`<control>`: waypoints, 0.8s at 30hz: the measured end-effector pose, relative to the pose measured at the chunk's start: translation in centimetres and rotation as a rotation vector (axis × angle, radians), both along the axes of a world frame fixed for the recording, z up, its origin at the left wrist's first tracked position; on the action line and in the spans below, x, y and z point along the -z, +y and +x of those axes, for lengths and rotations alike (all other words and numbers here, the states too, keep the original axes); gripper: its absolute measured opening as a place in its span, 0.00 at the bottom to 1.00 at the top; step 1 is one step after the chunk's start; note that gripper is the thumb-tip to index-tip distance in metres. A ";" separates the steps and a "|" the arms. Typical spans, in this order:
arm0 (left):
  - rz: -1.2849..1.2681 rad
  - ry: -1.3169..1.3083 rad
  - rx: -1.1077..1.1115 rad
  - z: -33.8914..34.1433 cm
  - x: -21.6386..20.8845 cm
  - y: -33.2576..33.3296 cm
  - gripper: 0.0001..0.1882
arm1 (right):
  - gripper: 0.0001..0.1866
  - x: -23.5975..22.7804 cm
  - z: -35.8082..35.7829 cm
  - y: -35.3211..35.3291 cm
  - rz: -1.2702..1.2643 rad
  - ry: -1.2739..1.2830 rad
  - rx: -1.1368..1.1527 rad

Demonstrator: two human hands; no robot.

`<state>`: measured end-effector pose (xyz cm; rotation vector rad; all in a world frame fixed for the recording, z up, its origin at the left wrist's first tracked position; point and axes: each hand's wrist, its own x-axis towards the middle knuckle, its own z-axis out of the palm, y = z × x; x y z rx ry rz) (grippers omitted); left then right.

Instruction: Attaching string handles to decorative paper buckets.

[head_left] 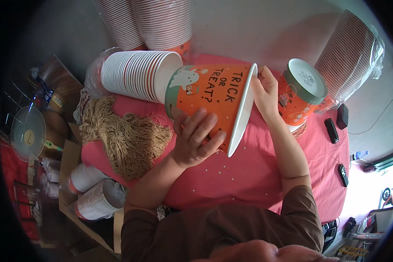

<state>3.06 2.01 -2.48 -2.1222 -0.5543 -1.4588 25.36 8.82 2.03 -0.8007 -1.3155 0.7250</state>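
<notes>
A: Where's the orange bucket [218, 87]?

B: Centre of the frame, tipped on its side, with its white-rimmed mouth toward the right and its green base toward the left. A pale ghost is printed near that base.

A: And the hands?

B: The left hand [195, 139] reaches up from below, its fingers spread over the near wall. The right hand [266, 89] is at the upper part of the rim, pinching it — some of those fingers are hidden, so I can't tell how each one sits.

A: What's close by?

B: Left of centre, a bundle of tan shredded strands [124, 137] lies on the pink-covered counter [249, 174]. Above it, a nested stack of white-rimmed buckets [131, 76] lies on its side. The held one's base overlaps that stack's open end in view; whether they touch, I can't tell.

A: Anything on the right?

B: A second orange bucket [294, 102], bottom up, just beyond the right hand. Behind it a tall stack in clear plastic [349, 61] leans toward the upper right, and a black remote [343, 174] lies lower down.

A: Lower left?

B: An open cardboard box [68, 163] — more stacked buckets [98, 201] inside.
</notes>
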 end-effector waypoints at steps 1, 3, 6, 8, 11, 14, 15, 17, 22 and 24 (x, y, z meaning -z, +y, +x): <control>0.026 0.005 -0.020 0.1 0.1 0.0 0.25 | 0.03 0.1 0.0 0.1 0.003 -0.011 0.014; 0.017 0.004 -0.010 0.3 0.2 -0.1 0.25 | 0.03 0.3 0.1 0.2 -0.014 -0.014 0.031; -0.029 0.012 0.011 0.0 0.1 -0.4 0.27 | 0.03 0.1 0.0 0.0 -0.024 -0.027 0.054; -0.067 0.021 0.026 -0.2 -0.1 -0.5 0.30 | 0.04 -0.2 -0.3 -0.3 -0.017 -0.037 0.062; -0.067 -0.012 0.027 -0.5 -0.6 0.1 0.49 | 0.04 -0.3 -0.3 -0.4 0.000 -0.024 0.053; -0.368 -0.044 0.105 -1.3 -1.7 0.2 0.57 | 0.05 -0.2 -0.1 -0.4 0.030 -0.035 -0.001; -0.400 -0.090 0.137 -1.4 -2.2 0.4 0.60 | 0.05 -0.5 -0.3 -0.6 0.014 -0.038 0.010; -0.390 -0.164 0.229 -1.5 -2.1 1.4 0.61 | 0.05 -0.7 -0.3 -0.7 -0.002 -0.040 0.022; -0.597 -0.230 0.400 -2.4 -1.7 2.2 0.66 | 0.08 -1.2 0.3 -0.9 -0.115 -0.204 0.064; -0.617 -0.227 0.415 -2.4 -2.1 2.2 0.65 | 0.11 -1.7 0.5 -1.1 -0.124 -0.248 0.097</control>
